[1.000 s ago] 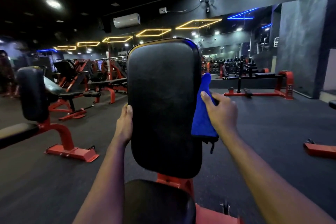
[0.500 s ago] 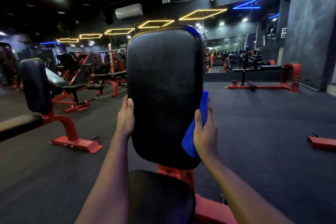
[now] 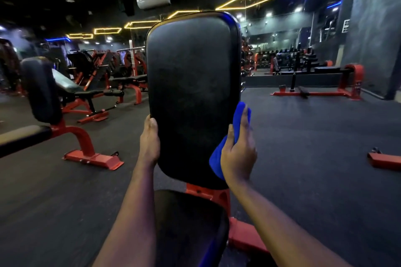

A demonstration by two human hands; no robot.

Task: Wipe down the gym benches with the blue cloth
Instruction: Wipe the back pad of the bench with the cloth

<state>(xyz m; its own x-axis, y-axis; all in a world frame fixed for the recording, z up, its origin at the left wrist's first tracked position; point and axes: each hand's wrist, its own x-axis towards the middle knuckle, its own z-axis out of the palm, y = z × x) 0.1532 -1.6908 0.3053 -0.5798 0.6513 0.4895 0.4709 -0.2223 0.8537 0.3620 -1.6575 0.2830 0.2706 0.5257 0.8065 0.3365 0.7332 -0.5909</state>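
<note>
An upright black padded backrest [image 3: 193,93] of a red-framed gym bench stands right in front of me, with its black seat pad [image 3: 186,227] below. My left hand [image 3: 149,143] grips the backrest's lower left edge, fingers hidden behind the pad. My right hand [image 3: 239,151] holds the blue cloth [image 3: 217,158] against the backrest's lower right edge, fingers wrapped over the cloth.
Another black and red bench [image 3: 43,102] stands to the left, with more benches [image 3: 97,91] behind it. A dumbbell rack [image 3: 290,60] and a low red frame [image 3: 347,84] line the far right wall. A red foot [image 3: 384,160] lies on the dark floor at right.
My right hand has slid the blue cloth down the backrest's right edge from mid height to the lower part. The left hand stays on the left edge.
</note>
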